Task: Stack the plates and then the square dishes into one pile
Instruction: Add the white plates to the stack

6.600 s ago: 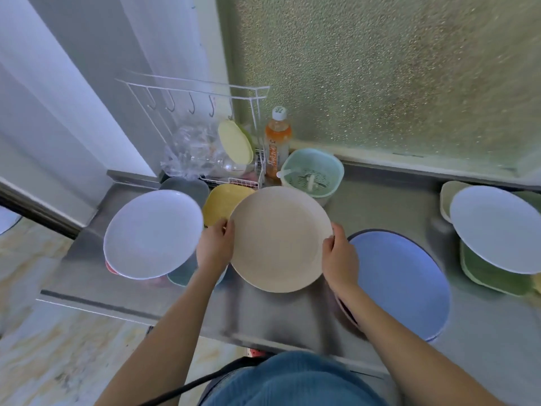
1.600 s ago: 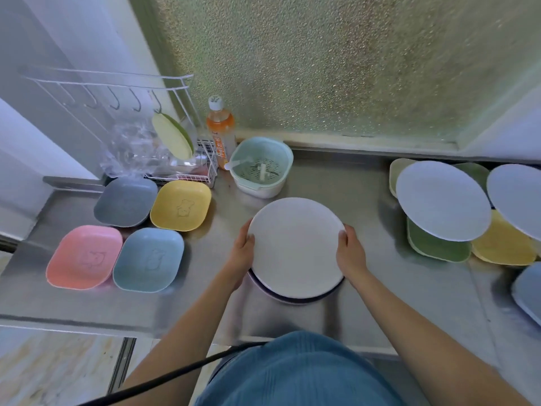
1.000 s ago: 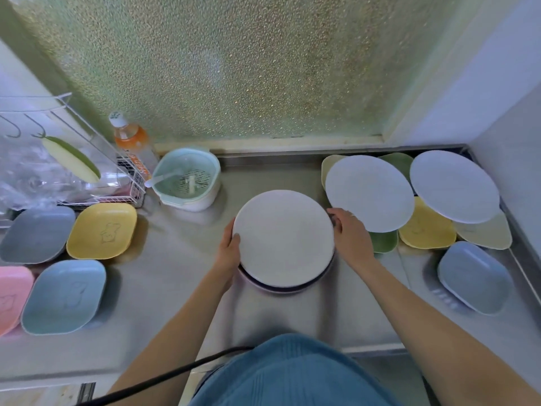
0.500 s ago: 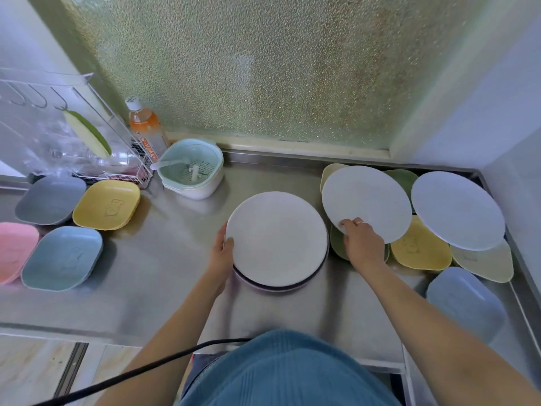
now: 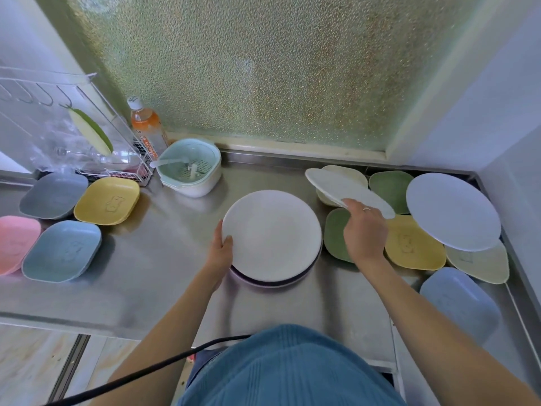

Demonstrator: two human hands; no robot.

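Head view: tilted white plate [image 5: 330,187] in right grip [image 5: 364,231]

Orange bottle [image 5: 145,124] stands at the desk's [image 5: 164,259] back edge, teal strainer bowl [image 5: 189,168] just beside it, wire rack [image 5: 117,159] towards the back-left corner.

No legible text; bottle label [image 5: 152,145] too blurred

The worktop [image 5: 164,259] lies bare along its front edge and in a wide band between the plate pile [image 5: 272,235] at the middle and the four square dishes [image 5: 106,200] by the left edge. Toward the back edge a gap opens beside the strainer bowl [image 5: 190,168]. The right edge is crowded from the back corner forward — the right-side dishes [image 5: 412,250] overlap there, a white plate [image 5: 453,212] lies on them, and the tilted plate [image 5: 336,186] in the right hand [image 5: 364,232] is above them.
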